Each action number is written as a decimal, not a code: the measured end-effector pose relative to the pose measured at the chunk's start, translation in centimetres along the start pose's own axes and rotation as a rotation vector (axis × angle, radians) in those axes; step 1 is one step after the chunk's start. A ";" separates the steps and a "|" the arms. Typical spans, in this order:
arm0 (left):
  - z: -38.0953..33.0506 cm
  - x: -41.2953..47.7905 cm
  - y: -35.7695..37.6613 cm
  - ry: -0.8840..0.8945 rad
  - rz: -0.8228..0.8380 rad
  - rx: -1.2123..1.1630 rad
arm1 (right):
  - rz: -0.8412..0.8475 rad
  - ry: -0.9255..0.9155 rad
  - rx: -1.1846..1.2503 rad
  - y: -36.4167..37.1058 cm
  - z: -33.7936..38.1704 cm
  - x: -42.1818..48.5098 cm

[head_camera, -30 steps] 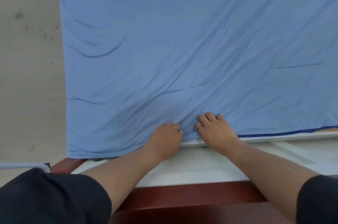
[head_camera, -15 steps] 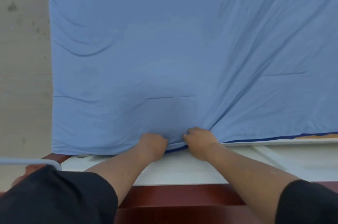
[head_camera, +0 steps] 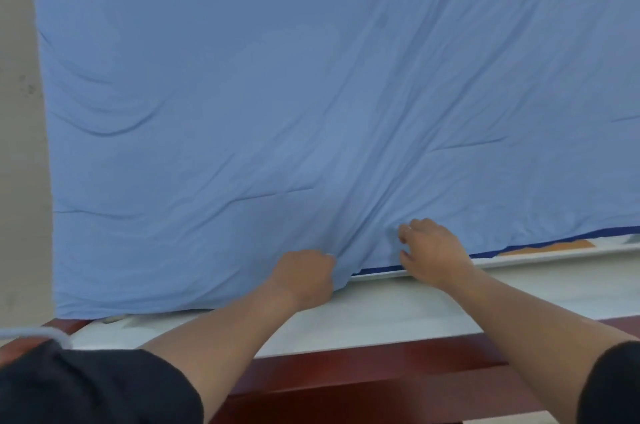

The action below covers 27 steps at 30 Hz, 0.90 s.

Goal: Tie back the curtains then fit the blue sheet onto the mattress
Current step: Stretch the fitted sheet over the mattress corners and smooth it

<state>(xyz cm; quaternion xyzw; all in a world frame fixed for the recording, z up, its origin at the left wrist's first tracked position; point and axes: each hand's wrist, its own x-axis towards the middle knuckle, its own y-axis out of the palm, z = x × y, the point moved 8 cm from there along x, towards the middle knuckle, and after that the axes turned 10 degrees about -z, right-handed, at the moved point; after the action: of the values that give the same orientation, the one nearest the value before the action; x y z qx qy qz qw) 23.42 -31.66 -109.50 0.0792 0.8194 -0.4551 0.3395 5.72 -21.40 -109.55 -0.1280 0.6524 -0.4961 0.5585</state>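
left grip (head_camera: 304,276) clutching blue sheet (head_camera: 277,94), hem crosswise

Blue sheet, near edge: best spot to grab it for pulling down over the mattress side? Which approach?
Grip the dark hem of the blue sheet just right of the right hand, where it lies on the mattress top. Come from the near side, thumb under, fingers over: that edge is exposed and faces the person. The left hand grips the bunched fabric beside it.

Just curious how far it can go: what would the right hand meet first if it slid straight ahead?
The right hand holds the sheet; ahead lies only more wrinkled sheet, it seems.
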 end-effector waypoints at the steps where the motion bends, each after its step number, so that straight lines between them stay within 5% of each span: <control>1: -2.1 1.2 -0.3 0.054 -0.081 -0.015 | 0.013 -0.021 -0.081 0.6 -2.4 -0.4; 6: -9.6 6.6 2.0 0.193 -0.255 0.021 | 0.052 -0.167 -0.380 3.5 -8.3 -0.3; 10: -11.6 9.0 3.6 0.014 -0.161 0.135 | -0.124 -0.271 -0.325 4.0 -7.6 -0.1; 14: -13.3 11.1 2.4 -0.160 -0.032 0.228 | -0.012 -0.229 -0.192 2.3 -8.2 1.0; 19: -16.6 12.1 3.2 -0.130 0.320 0.065 | 0.268 -0.226 -0.164 1.8 -10.3 0.4; 27: -15.9 12.6 4.8 -0.101 0.350 0.079 | 0.322 -0.258 -0.114 5.7 -12.4 0.1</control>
<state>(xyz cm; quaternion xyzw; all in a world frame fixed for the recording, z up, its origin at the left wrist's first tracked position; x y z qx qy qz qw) 8.28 -18.46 -115.05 0.2107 0.7564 -0.4244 0.4509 -2.74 -12.47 -115.59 -0.1162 0.6145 -0.3422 0.7012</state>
